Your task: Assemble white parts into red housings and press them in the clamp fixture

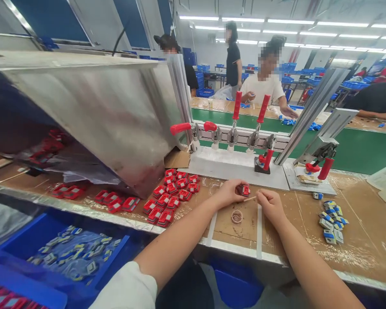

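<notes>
My left hand [229, 192] pinches a small red plastic part [245, 190] above the wooden bench. My right hand [270, 205] holds a thin wooden stick [250, 198] whose tip points at that red part. A small round cup [237, 216] sits on the bench just below both hands. A heap of like red parts [170, 195] lies to the left of my left hand. Several blue and white parts [332, 219] lie to the right of my right hand.
A white jig with red-handled toggle clamps [234, 128] stands behind my hands. A slanted steel chute [93, 111] rises at the left. A blue bin [67, 253] of blue parts sits below the bench edge. People work across a green conveyor [357, 148].
</notes>
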`<state>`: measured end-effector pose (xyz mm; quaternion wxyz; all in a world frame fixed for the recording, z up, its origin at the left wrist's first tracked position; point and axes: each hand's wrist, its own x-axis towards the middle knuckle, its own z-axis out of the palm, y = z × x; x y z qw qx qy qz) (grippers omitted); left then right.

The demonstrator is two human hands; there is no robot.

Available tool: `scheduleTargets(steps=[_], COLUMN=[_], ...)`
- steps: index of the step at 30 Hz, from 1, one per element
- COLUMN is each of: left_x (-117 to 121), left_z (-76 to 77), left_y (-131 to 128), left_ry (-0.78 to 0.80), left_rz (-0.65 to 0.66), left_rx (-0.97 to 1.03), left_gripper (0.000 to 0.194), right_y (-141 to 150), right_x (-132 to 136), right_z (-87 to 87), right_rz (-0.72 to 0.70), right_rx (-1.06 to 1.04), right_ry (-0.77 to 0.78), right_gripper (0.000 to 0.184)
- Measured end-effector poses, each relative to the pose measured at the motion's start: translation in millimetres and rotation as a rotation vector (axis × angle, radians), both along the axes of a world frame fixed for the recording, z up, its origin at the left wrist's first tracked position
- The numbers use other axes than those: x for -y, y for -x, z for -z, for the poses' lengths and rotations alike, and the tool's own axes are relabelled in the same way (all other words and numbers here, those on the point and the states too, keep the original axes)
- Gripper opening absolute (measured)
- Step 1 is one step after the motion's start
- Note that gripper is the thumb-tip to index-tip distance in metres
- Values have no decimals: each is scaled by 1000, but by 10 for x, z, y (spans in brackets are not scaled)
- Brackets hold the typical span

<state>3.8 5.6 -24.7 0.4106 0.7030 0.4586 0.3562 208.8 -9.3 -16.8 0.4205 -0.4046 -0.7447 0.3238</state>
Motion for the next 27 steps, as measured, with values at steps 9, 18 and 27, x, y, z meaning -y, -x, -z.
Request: scheduleTargets(steps=[9,18,27], left_x=[-5,17,29], left_z=[-51,-63,-63], left_y=[11,11,10], left_ry=[-125,-176,-173], left_rz=[15,10,-21], left_rx=[-175,-246,-195], left_gripper=[42,42,39], right_y=[21,3,28], right_x=[-153,-119,-2], right_z=[41,40,-52], right_rz=[223,252,251], right_rx=[-41,87,184], right_ry=[-4,-151,-293], right_gripper=[45,44,40])
